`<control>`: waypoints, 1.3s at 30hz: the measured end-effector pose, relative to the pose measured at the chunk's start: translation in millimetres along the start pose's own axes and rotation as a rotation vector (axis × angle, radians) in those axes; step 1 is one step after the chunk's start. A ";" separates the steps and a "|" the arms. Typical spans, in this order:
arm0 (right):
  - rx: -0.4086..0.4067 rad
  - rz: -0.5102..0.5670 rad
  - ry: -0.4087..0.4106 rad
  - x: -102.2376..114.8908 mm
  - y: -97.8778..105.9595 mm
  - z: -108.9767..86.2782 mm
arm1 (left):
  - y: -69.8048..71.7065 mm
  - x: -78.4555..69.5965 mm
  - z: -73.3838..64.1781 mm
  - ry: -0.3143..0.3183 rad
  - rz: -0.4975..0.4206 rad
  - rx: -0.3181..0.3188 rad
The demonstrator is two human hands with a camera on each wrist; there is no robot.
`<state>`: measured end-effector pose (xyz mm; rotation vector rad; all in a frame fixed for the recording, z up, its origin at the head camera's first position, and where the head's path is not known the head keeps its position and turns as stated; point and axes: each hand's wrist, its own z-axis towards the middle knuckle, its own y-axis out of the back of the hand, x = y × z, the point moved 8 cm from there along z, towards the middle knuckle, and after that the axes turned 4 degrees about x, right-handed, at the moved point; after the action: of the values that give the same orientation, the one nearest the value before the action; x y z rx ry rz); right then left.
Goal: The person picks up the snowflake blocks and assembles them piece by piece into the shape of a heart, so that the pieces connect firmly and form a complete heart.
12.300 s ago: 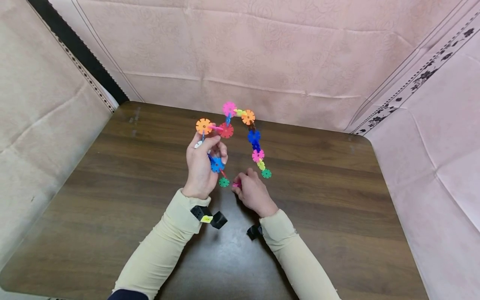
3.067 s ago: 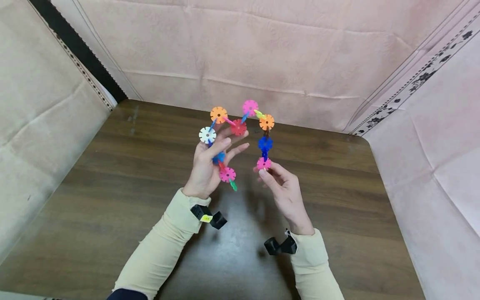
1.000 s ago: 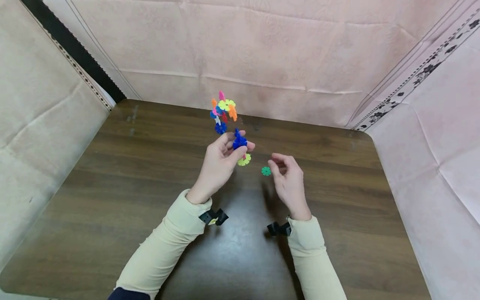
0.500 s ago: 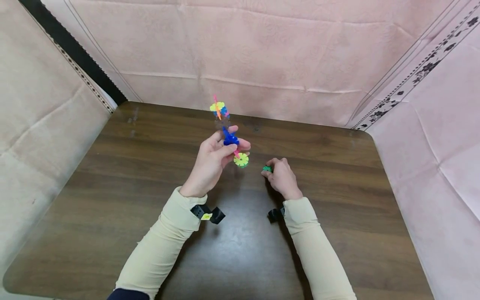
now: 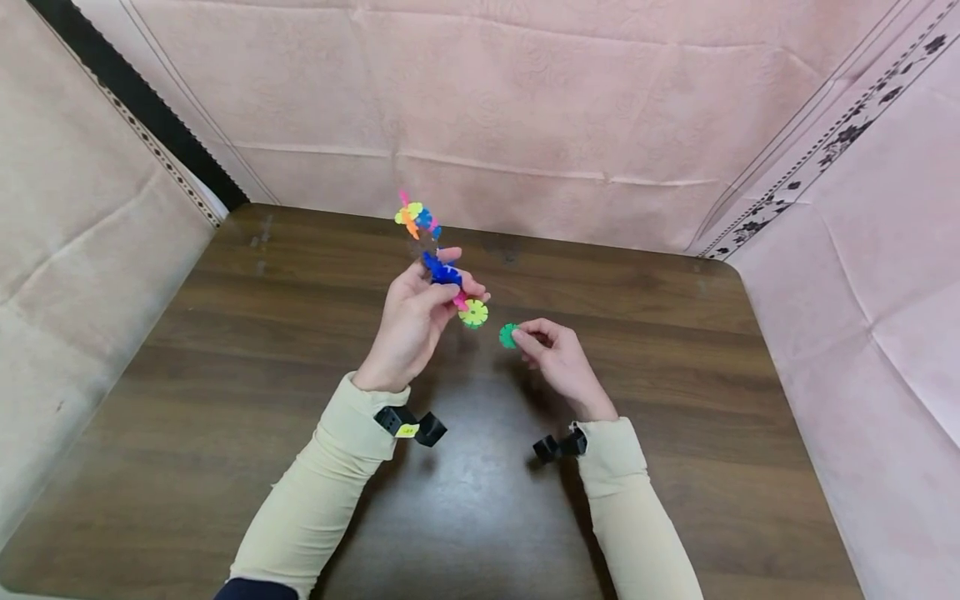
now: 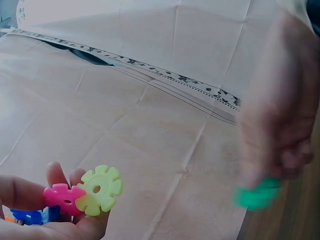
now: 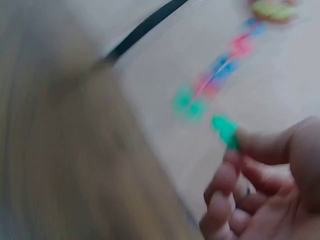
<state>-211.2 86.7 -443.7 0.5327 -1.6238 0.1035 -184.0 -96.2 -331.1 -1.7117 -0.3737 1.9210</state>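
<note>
A chain of interlocking flower-shaped plastic discs, with a blue disc [image 5: 444, 272] near its middle, is pinched between the thumb and fingers of my left hand [image 5: 405, 325]. Its near end is a pink disc [image 6: 65, 198] joined to a yellow-green disc [image 6: 102, 189], which sticks out past the fingertips. Beyond the hand the chain runs on to orange, yellow, blue and pink discs [image 5: 412, 215]. My right hand [image 5: 561, 360] pinches a single green disc [image 5: 507, 336] by its edge, a short gap to the right of the yellow-green one. The right wrist view is blurred.
Both hands are above a brown wood-grain table [image 5: 697, 400]. Pale pink patterned cloth [image 5: 525, 108] hangs behind the table and on both sides. A small black camera [image 5: 411, 425] sits on each wrist.
The right hand took hold of the green disc from the table half a second ago and has lifted it leftward toward the chain. My left hand has shifted slightly left with the chain.
</note>
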 end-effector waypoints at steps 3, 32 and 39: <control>0.061 0.234 0.056 22.7 -10.1 -13.2 | 0.2 -0.7 -0.4 -0.009 0.002 0.003; 0.123 0.647 0.116 55.6 -31.3 -23.0 | -11.6 6.6 -4.0 -0.013 -0.040 0.093; 0.128 0.687 0.103 57.5 -28.7 -25.2 | -18.6 6.1 -4.0 -0.053 -0.048 0.155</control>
<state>-178.5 54.8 -392.0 0.0425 -1.6439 0.7360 -176.6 -78.1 -326.8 -1.5417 -0.2750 1.9112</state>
